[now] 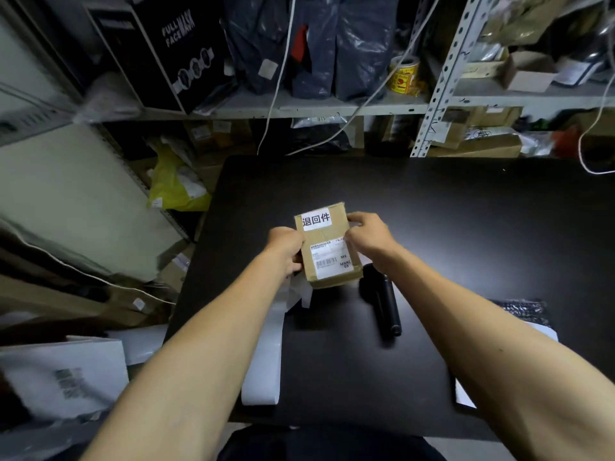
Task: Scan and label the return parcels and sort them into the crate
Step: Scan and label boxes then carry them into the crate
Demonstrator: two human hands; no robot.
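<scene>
The left hand (285, 249) grips the parcel's (327, 251) left edge; the right hand (367, 236) pinches its right edge, both holding it above the black table (466, 227). Press the white return label (316, 220) flat, corners first. The scanner (382, 301) lies just beside.

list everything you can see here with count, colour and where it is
parcel: one, brown cardboard with two white labels, held over the table
scanner: one, black, lying on the table right of the parcel
label strip: one, white, on the table under the left forearm
table: one, black, centre
tape roll: one, yellow, on the shelf behind
yellow bag: one, left of the table
left hand: grips the parcel's left edge
right hand: grips its right edge
</scene>
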